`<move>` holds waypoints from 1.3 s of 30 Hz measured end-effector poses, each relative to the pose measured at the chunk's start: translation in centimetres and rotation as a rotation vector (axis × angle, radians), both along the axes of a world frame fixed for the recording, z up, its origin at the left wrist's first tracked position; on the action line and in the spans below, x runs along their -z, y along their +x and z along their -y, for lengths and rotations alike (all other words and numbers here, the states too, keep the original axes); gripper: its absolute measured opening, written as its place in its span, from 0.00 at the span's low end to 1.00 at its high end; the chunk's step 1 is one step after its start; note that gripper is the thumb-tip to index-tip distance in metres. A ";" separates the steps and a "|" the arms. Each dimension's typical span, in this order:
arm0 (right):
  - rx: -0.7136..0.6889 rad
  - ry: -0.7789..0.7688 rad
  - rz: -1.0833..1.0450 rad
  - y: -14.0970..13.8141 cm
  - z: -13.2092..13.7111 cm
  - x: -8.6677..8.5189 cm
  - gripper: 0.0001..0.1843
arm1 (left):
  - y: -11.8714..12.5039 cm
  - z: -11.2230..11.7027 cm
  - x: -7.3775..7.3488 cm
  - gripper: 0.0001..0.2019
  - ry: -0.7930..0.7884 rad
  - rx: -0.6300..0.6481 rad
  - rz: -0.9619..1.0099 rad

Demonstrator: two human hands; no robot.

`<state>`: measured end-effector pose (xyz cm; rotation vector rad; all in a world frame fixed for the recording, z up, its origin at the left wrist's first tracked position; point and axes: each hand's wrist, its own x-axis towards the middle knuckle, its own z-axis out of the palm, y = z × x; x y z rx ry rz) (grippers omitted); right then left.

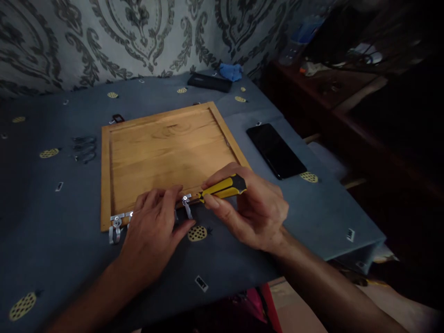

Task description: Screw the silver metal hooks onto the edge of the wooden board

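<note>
A square wooden board (163, 148) with a raised rim lies on a blue cloth. Metal hooks are set along its near edge: one (115, 226) at the left corner, another (187, 206) near the middle. My right hand (249, 208) is closed round a yellow and black screwdriver (224, 186), whose tip points at the top of the middle hook. My left hand (156, 226) rests on the near edge, its fingertips pinched beside that hook, steadying it. What lies under the left palm is hidden.
A black phone (276, 150) lies right of the board. Loose metal hooks (84, 148) sit to the left. A dark flat case (210, 82) and a blue cloth (231, 71) lie at the far edge by the patterned wall. Dark wooden furniture (347, 106) stands right.
</note>
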<state>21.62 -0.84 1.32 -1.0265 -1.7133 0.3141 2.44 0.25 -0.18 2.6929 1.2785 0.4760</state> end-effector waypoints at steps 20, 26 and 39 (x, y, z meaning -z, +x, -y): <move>-0.199 -0.098 0.170 0.4 -0.6 -1.1 0.10 | 0.0 -0.1 0.4 0.24 0.063 0.036 -0.011; -0.337 -0.126 0.326 0.7 -1.4 -2.5 0.09 | -0.3 -0.1 0.7 0.22 0.052 0.057 0.016; -0.326 -0.140 0.015 0.9 -1.0 -1.4 0.08 | 0.0 -0.1 0.2 0.22 0.058 0.031 0.001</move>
